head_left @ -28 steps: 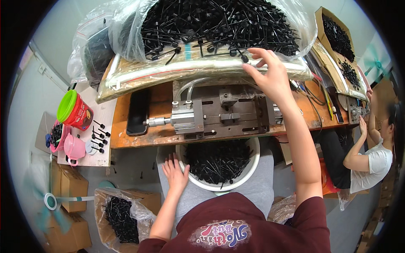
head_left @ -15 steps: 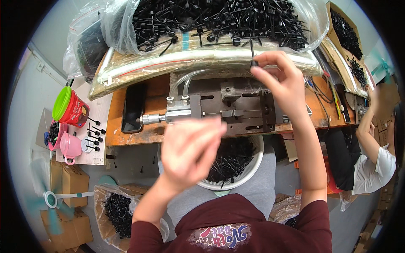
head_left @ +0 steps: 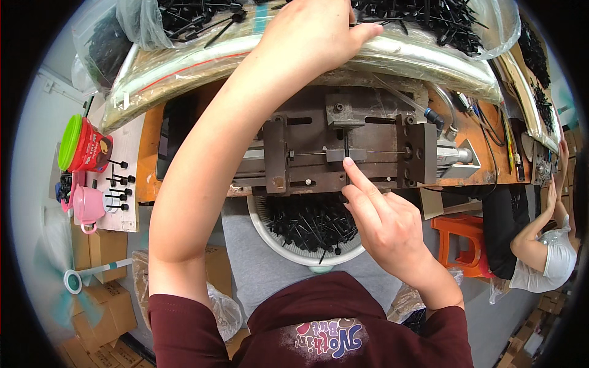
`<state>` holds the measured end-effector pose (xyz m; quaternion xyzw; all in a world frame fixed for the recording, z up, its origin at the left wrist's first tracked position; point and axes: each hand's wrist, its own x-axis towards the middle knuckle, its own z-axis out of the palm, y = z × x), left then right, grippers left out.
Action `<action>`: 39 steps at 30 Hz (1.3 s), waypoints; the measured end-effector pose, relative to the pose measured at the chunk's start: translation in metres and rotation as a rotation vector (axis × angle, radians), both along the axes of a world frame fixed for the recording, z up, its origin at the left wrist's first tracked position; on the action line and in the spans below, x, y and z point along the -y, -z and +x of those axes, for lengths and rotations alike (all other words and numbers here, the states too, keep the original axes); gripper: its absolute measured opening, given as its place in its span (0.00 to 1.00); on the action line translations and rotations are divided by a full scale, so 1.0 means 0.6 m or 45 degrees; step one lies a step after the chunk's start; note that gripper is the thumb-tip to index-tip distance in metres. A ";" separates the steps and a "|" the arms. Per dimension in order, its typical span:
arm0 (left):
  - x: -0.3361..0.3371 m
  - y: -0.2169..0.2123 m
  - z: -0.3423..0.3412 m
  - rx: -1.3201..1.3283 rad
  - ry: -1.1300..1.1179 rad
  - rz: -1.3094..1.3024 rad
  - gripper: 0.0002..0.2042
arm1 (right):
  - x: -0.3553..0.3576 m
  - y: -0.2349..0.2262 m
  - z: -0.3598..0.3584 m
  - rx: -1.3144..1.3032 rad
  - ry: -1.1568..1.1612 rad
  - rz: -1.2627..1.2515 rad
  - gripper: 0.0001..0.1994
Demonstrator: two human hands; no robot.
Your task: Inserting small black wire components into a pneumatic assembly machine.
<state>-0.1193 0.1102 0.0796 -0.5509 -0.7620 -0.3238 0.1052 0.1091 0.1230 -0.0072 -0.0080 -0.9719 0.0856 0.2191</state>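
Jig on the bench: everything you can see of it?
The jig is a dark, worn metal base with slots and bolts, set on the orange-brown bench. Upright blocks stand at left and right; a bolted block sits at the back. Thin rods run sideways to a small grey block midway. A black stem lies front to back, the right hand's index fingertip at it. The left forearm hides part of the jig's left.

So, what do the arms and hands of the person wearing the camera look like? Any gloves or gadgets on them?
No gloves or gadgets show: the left hand and right hand are bare. No watch or cable shows on either forearm. The short sleeves are plain dark maroon, ending near the elbows.
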 end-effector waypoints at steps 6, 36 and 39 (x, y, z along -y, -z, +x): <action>0.054 -0.012 0.018 0.199 0.107 0.123 0.15 | -0.001 -0.020 -0.011 0.064 -0.019 -0.035 0.13; 0.196 0.157 0.204 0.027 0.104 0.049 0.13 | -0.244 -0.212 -0.248 0.357 0.102 0.552 0.14; 0.187 0.167 0.208 -0.026 0.086 0.033 0.12 | -0.256 -0.209 -0.260 0.402 0.076 0.546 0.11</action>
